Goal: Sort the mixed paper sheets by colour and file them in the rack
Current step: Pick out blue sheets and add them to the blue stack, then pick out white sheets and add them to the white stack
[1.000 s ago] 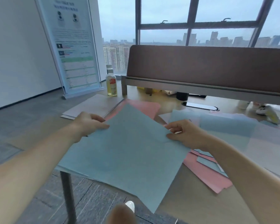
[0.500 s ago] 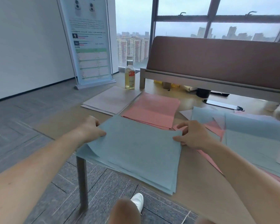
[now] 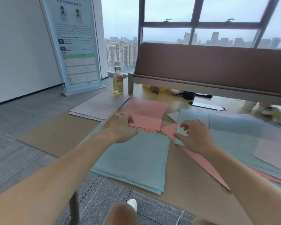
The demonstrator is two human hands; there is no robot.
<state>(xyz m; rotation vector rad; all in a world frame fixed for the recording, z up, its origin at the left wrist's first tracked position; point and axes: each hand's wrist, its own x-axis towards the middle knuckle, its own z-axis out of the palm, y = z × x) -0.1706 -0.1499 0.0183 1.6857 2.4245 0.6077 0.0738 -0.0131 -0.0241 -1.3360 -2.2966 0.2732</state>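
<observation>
Three sorted stacks lie on the wooden desk (image 3: 58, 135): blue sheets (image 3: 133, 161) nearest me, pink sheets (image 3: 146, 114) behind them, and pale lilac sheets (image 3: 101, 105) at the far left. A mixed pile of blue, pink and lilac sheets (image 3: 240, 140) spreads over the right side. My left hand (image 3: 120, 127) hovers with relaxed fingers over the far edge of the blue stack. My right hand (image 3: 193, 137) sits at the left edge of the mixed pile's top blue sheet (image 3: 181, 133), thumb at its edge, fingers loosely curled above it with a gap.
A bottle of yellow liquid (image 3: 118, 80) stands behind the lilac stack. A brown partition panel (image 3: 209, 67) runs across the back of the desk, with a cable slot (image 3: 206, 105) before it. A poster stand (image 3: 76, 46) is on the floor at left. The desk's front edge is near my knees.
The blue sheet I held in both hands now lies on the blue stack. Both hands let go; the left rose over the stack's far edge, the right moved right to the mixed pile.
</observation>
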